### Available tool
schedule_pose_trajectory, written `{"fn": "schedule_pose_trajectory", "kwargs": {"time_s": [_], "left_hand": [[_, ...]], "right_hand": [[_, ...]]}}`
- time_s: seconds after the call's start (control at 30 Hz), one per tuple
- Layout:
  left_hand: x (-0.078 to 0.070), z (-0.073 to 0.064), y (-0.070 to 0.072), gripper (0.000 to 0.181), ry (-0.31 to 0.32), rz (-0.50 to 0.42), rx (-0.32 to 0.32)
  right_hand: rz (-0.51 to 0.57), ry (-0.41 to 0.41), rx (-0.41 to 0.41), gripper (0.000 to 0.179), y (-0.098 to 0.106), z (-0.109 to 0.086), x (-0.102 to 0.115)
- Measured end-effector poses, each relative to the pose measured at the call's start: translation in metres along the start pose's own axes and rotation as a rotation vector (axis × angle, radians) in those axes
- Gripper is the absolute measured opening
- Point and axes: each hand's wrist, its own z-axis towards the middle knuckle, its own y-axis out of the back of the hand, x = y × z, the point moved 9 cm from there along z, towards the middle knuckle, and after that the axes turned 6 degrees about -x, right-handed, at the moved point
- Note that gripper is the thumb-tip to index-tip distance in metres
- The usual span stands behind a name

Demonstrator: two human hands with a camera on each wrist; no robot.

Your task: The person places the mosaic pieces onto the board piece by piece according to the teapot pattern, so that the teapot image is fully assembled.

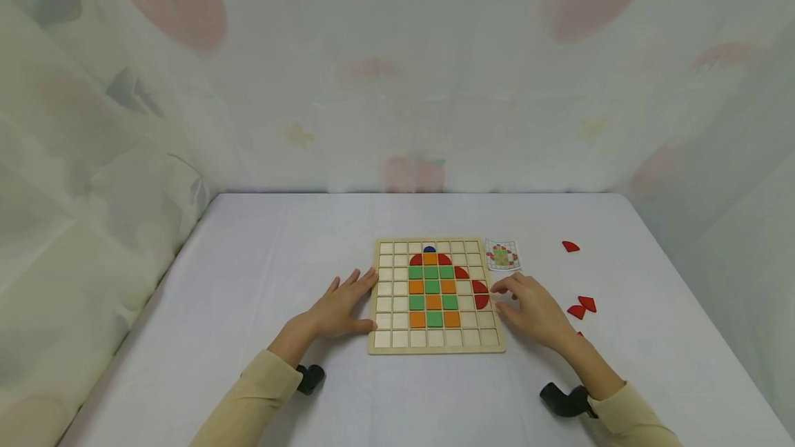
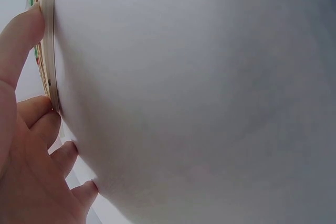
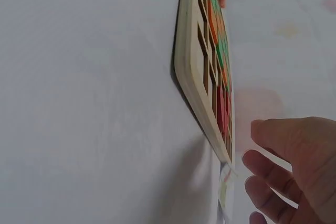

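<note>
A square wooden grid board [image 1: 391,341] lies on the white table, its cells partly filled with green and orange squares, red quarter-round pieces [image 1: 481,301] and a blue half-round piece [image 1: 429,250]. My left hand [image 1: 340,307] rests flat at the board's left edge, fingers spread; in the left wrist view the thumb [image 2: 23,35] and fingertips touch its side. At the right edge, beside two red pieces, hovers my right hand [image 1: 529,309]. Its fingers are loosely bent, with a gap between thumb and forefinger, and nothing shows between them in the right wrist view.
A small pattern card [image 1: 502,255] lies against the board's upper right corner. To the right, several loose red quarter-round pieces [image 1: 571,246] are scattered on the table [image 1: 298,247]; one is partly hidden by the right forearm. Patterned cloth [image 1: 373,109] hangs behind.
</note>
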Motion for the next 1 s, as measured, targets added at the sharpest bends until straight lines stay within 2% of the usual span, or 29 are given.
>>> {"fn": "schedule_pose_trajectory", "kwargs": {"time_s": [0.3, 0.57, 0.73, 1.0], "left_hand": [[-0.001, 0.000, 0.002, 0.089, 0.000, -0.002, 0.001], [0.000, 0.001, 0.000, 0.089, 0.003, 0.001, 0.003], [-0.001, 0.001, 0.002, 0.089, -0.005, -0.009, 0.002], [-0.001, 0.000, 0.001, 0.089, -0.016, -0.001, -0.002]], "right_hand": [[0.011, 0.022, -0.053, 0.028, 0.028, -0.017, -0.023], [-0.016, -0.040, -0.078, 0.028, 0.051, -0.034, -0.044], [-0.024, -0.053, -0.060, 0.028, 0.058, -0.047, -0.054], [-0.056, -0.083, 0.014, 0.031, 0.058, -0.071, -0.068]]}}
